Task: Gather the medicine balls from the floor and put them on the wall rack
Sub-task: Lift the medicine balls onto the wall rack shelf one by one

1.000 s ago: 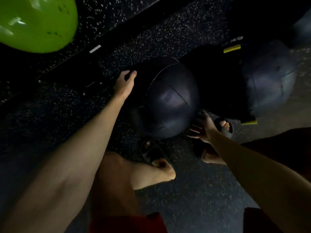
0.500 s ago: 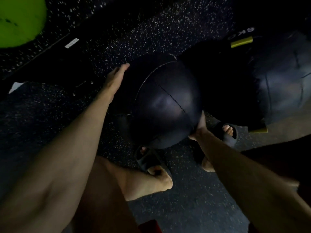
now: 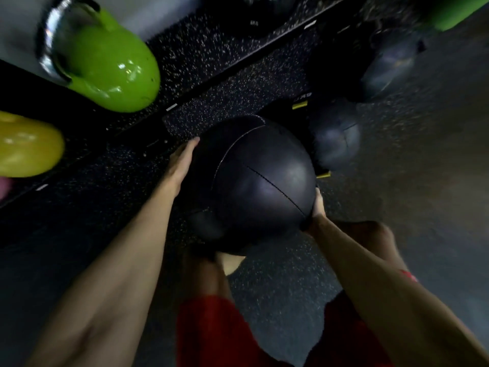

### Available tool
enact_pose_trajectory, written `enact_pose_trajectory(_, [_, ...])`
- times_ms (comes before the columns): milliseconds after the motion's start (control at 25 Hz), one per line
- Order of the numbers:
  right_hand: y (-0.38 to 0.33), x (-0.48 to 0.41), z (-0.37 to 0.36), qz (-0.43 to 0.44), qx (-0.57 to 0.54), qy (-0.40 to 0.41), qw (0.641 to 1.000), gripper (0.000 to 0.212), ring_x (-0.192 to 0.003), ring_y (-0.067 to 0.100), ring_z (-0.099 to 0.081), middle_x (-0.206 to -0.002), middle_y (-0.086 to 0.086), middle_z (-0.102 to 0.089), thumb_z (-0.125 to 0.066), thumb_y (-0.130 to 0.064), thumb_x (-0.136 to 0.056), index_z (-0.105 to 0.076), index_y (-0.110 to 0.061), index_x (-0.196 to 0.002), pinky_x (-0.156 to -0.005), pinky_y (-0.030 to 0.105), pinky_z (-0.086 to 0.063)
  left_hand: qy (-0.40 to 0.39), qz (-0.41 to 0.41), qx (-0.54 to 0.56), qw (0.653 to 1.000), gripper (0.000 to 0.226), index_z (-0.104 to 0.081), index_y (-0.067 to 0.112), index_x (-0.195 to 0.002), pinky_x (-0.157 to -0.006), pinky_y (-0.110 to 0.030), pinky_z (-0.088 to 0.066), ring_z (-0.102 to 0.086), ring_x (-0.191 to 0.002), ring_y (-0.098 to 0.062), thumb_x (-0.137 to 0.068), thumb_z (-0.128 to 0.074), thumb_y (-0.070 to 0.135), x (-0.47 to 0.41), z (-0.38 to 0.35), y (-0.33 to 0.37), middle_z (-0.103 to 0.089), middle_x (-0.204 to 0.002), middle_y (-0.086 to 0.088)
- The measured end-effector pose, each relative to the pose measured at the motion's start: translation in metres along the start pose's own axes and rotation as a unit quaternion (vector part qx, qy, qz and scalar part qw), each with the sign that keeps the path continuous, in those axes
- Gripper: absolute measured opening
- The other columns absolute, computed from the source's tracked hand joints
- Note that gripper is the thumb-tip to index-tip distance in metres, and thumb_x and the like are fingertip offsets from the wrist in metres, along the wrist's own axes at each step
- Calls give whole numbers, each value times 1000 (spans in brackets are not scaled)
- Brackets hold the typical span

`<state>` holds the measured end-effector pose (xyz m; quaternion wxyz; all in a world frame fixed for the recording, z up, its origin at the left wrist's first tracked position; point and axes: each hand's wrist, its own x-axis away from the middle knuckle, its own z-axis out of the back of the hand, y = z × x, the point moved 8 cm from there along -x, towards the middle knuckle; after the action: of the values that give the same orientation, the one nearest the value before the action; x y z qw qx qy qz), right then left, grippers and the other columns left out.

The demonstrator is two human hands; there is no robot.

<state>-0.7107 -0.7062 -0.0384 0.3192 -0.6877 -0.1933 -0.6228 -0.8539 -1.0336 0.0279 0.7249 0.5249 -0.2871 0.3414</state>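
The medicine ball [image 3: 260, 181] between the hands has a dark, matt skin that looks like leather or vinyl, smooth with thin stitched seams and only a soft sheen on top. The floor [image 3: 219, 102] looks like black rubber, rough and grainy with many small pale specks. The green kettlebell [image 3: 111, 67] is very glossy, like enamel or smooth plastic coating, its handle [image 3: 49, 41] looks like polished bare metal, and the yellow kettlebell [image 3: 26, 147] is glossy too.

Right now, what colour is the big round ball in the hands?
Black leather medicine ball, seen from the head view.
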Motion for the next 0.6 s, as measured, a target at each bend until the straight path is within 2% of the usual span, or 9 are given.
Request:
enact_pose_trajectory(120, [-21,101,1,29,22,-28,999,43,-109,29,-67,-119,5,-73,-54,-57,-90,-75,-24,-110,-95,46,-52,-4,-17,31,999,57,-56,33,-138,-115,-37,-37,-49,-130,-14,-91,-48,64,85,25,46,-54,-143,8])
enact_pose_trajectory(160, [-32,131,-2,36,38,-43,998,44,-106,30,-68,-114,5,-75,-53,-56,-90,-77,-23,-105,-94,45,-52,0,-18,43,999,61,-57,34,-137,-115,-38,-36,-49,-131,-14,-87,-50,69,107,32,56,-53,-143,9])
enact_pose_trajectory(240, [-57,170,-4,80,69,-38,994,45,-111,31,-66,-114,5,-75,-52,-54,-90,-75,-20,-107,-92,43,-51,13,-15,75,997,76,-62,40,-130,-114,-43,-39,-53,-128,-16,-68,-57,84,141,45,69,-58,-139,8])
enact_pose_trajectory(320, [-89,205,-5,118,114,-42,986,44,-109,29,-66,-109,3,-76,-53,-56,-88,-74,-22,-106,-89,42,-51,25,-22,123,992,81,-65,40,-126,-111,-44,-42,-58,-122,-17,-61,-60,88,169,53,78,-64,-132,8])
enact_pose_trajectory(400, [-123,240,-10,159,149,-61,974,42,-102,25,-67,-102,0,-77,-55,-58,-85,-74,-24,-101,-86,40,-52,36,-50,174,983,72,-68,36,-124,-109,-41,-44,-62,-118,-15,-68,-60,81,208,51,96,-69,-125,9])
enact_pose_trajectory(600, [-213,324,-30,294,236,-112,919,34,-106,24,-64,-112,5,-71,-50,-51,-96,-68,-23,-99,-103,43,-49,67,-137,286,946,60,-71,25,-121,-105,-42,-48,-66,-113,-20,-82,-58,69,285,34,140,-72,-120,1])
